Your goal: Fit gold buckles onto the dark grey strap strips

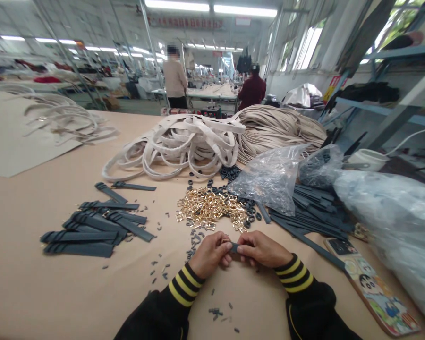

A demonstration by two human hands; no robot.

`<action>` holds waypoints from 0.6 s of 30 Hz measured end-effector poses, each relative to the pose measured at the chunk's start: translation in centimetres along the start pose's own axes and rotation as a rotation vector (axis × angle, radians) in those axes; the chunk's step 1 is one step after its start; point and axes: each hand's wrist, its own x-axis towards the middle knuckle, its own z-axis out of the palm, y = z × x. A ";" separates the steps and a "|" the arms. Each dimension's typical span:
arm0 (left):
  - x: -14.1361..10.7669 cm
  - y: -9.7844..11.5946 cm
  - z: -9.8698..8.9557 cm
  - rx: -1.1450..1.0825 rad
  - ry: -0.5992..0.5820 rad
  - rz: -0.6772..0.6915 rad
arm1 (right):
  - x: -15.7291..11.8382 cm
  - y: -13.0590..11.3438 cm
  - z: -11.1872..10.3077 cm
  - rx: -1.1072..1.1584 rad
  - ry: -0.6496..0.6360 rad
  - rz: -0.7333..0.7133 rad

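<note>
At right hand [264, 249], dark strap [234, 247] crosswise

- Table [28, 269], long, covered in a tan surface, filling the lower frame
- Cardboard sheet [24, 137], upper left of the tabletop
- Pale strap loops [69, 115], lying on the cardboard sheet
- Cream strap bundle [173, 146], loosely heaped at upper centre
- Beige cord coil [279, 132], large, just behind and right of the bundle
- Dark grey straps [92, 231], piled left of centre
- Gold metal buckles [207, 208], heaped at centre
- Dark grey rings [230, 172], scattered around the buckles
- Small dark grey pieces [159, 269], strewn at lower centre
- Clear plastic bag [269, 179], right of the buckles
- Dark grey strips [313, 210], stacked at right
- Phone [371, 293] in a cartoon-printed case, lower right
- White plastic sack [386, 222], bulky, at the right edge
</note>
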 end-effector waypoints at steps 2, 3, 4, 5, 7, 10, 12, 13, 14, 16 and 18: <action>0.0 -0.2 0.0 0.056 -0.016 -0.023 | 0.0 0.1 0.2 -0.014 -0.005 0.021; 0.0 -0.3 0.0 0.068 -0.021 -0.024 | 0.0 0.2 0.3 -0.005 -0.017 0.038; 0.0 -0.4 0.1 0.071 -0.025 -0.017 | 0.0 0.2 0.2 0.002 -0.031 0.054; -0.1 -0.5 0.2 0.070 -0.027 -0.006 | -0.1 0.2 0.0 -0.011 -0.039 0.056; -0.1 -0.7 0.4 0.065 -0.023 0.009 | -0.3 0.2 -1.0 -0.117 0.018 0.021; -0.1 -0.7 0.7 0.046 0.009 -0.004 | -0.4 0.0 -3.4 -0.402 0.339 0.035; -0.1 -0.6 0.8 0.042 0.013 -0.001 | 0.0 0.0 -4.8 -0.610 0.536 0.125; 0.0 -0.6 0.8 0.043 0.010 0.006 | 0.4 0.1 -5.3 -0.702 0.586 0.165; 0.0 -0.7 0.8 0.045 0.007 0.014 | 0.8 0.2 -5.5 -0.776 0.612 0.191; 0.1 -0.7 0.8 0.047 0.010 0.019 | 1.7 0.5 -5.5 -0.852 0.628 0.229; 0.1 -0.7 0.8 0.045 0.018 0.009 | 2.4 0.9 -5.3 -0.878 0.643 0.265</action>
